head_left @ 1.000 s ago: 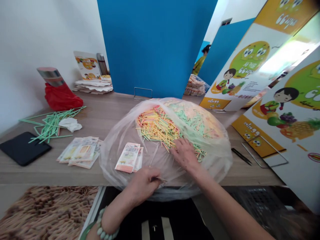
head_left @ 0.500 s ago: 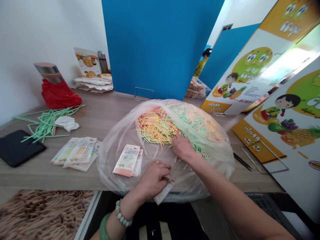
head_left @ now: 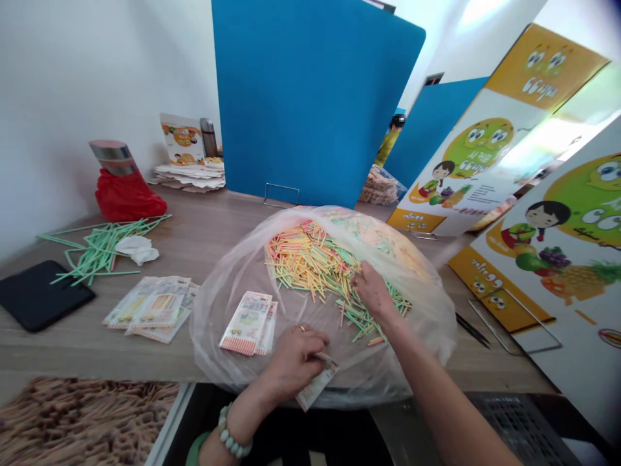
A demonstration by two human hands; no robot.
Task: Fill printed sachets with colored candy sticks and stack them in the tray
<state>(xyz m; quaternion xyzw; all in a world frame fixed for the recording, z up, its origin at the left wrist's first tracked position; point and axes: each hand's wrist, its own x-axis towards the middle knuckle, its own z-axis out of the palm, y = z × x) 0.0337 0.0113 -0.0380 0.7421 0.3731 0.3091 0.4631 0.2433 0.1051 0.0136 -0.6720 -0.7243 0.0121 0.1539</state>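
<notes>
My left hand (head_left: 297, 359), with a ring and a beaded bracelet, is closed on a small printed packet (head_left: 317, 386) near the table's front edge. Fingers of my right hand (head_left: 372, 292) curl down into a heap of thin coloured sticks (head_left: 310, 255), yellow, green and pink. They are closed on some sticks, though the fingertips are partly hidden. A large clear plastic bag (head_left: 228, 259) lies spread around and under the heap. Loose green sticks (head_left: 361, 321) lie just below my right hand. Two or so printed packets (head_left: 247, 323) rest on the bag, left of my left hand.
More flat packets (head_left: 160, 304) lie left of the bag, beside a black flat case (head_left: 43, 294). Behind them are long green sticks (head_left: 99, 249), a crumpled tissue (head_left: 137, 249) and a red bag (head_left: 129, 197). A blue panel (head_left: 310, 103) and printed boards (head_left: 460, 149) stand around; black tweezers (head_left: 473, 330) lie right.
My right hand has moved a little right along the heap, baring loose sticks below it. My left hand still holds the packet. The camera view has tilted slightly.
</notes>
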